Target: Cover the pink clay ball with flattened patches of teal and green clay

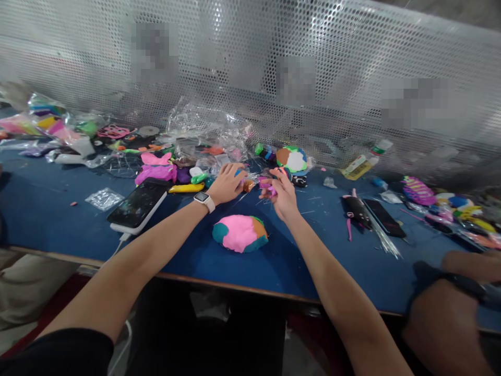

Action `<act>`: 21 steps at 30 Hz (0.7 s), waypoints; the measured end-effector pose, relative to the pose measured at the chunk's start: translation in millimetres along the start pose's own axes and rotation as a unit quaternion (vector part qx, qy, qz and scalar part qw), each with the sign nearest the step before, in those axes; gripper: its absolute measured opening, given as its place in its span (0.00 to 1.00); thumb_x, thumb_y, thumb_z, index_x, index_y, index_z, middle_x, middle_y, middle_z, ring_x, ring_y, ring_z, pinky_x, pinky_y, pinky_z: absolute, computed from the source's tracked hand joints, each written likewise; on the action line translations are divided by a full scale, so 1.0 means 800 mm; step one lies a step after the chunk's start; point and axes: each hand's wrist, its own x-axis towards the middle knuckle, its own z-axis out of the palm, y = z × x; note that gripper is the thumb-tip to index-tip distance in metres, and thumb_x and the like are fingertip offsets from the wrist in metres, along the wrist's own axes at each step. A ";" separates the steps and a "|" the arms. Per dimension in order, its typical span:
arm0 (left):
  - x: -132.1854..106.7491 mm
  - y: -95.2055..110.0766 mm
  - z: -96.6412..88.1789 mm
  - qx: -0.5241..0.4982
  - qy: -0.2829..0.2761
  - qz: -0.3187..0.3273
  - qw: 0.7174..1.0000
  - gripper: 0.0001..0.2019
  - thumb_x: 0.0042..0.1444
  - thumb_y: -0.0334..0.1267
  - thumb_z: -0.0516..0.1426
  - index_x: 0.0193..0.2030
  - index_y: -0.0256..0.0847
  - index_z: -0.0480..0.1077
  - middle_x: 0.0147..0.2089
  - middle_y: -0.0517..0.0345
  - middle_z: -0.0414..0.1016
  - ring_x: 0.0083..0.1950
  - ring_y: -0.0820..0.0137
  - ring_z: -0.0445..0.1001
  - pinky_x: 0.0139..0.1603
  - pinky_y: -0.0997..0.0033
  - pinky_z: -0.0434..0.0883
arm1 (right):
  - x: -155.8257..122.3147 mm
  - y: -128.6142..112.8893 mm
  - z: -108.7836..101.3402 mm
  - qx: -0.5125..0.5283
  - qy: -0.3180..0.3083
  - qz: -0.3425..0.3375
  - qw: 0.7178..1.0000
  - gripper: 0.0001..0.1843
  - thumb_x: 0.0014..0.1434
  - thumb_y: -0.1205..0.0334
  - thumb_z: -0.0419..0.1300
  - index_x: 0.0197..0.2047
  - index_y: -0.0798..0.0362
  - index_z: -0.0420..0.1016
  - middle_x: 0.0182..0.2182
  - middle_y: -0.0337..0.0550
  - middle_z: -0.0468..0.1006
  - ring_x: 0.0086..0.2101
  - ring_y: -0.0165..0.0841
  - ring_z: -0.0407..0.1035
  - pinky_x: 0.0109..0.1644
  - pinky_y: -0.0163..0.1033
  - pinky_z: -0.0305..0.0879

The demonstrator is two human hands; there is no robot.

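My left hand [229,184], wearing a watch on its wrist, reaches over the clutter with its fingers stretched out and apart. A bit of blue [239,172] shows at its fingertips, and an orange-brown lump [248,185] lies beside them. In my right hand [284,197], the fingers are bent around a small purple piece of modelling clay [271,190]. Nearer to me, between my forearms, a rounded clay-covered form [239,233] rests on the blue table, patched in pink, teal, brown and green. A similar patched form [293,159] stands behind my right hand.
A phone-like device [139,204] with a white cable and a yellow cutter [187,188] lie left. Crumpled clear plastic [207,125] lines the perforated metal screen [242,62]. Rightward are a bottle [366,161], a dark phone [384,217] and another person's arm [442,318].
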 end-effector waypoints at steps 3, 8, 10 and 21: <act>-0.001 0.000 0.005 -0.012 -0.006 0.027 1.000 0.17 0.72 0.33 0.57 0.63 0.39 0.78 0.73 0.35 0.74 0.75 0.45 0.71 0.81 0.37 0.65 | 0.000 0.008 0.005 0.024 0.004 -0.013 1.000 0.23 0.55 0.65 0.70 0.52 0.42 0.72 0.49 0.38 0.90 0.42 0.35 0.87 0.50 0.44 0.89; -0.003 -0.001 0.007 -0.030 -0.013 0.031 0.999 0.16 0.72 0.34 0.57 0.63 0.39 0.78 0.72 0.35 0.75 0.75 0.45 0.71 0.82 0.36 0.64 | 0.002 0.014 0.007 0.013 0.042 -0.041 0.998 0.24 0.50 0.72 0.65 0.46 0.42 0.64 0.55 0.38 0.88 0.54 0.34 0.86 0.61 0.46 0.86; -0.003 -0.001 0.006 -0.041 -0.019 0.025 0.999 0.15 0.73 0.34 0.57 0.62 0.40 0.79 0.72 0.36 0.75 0.74 0.45 0.72 0.81 0.35 0.64 | 0.003 0.014 0.006 -0.012 0.072 -0.039 0.997 0.22 0.54 0.69 0.66 0.47 0.42 0.61 0.53 0.42 0.89 0.50 0.35 0.87 0.56 0.45 0.87; 0.004 0.013 -0.042 -0.005 -0.045 0.063 0.997 0.18 0.80 0.43 0.54 0.63 0.41 0.81 0.74 0.37 0.75 0.77 0.46 0.71 0.87 0.34 0.55 | -0.009 -0.009 0.011 -0.170 0.043 -0.005 0.985 0.42 0.65 0.12 0.55 0.42 0.46 0.75 0.14 0.31 0.69 0.10 0.27 0.52 0.14 0.36 0.44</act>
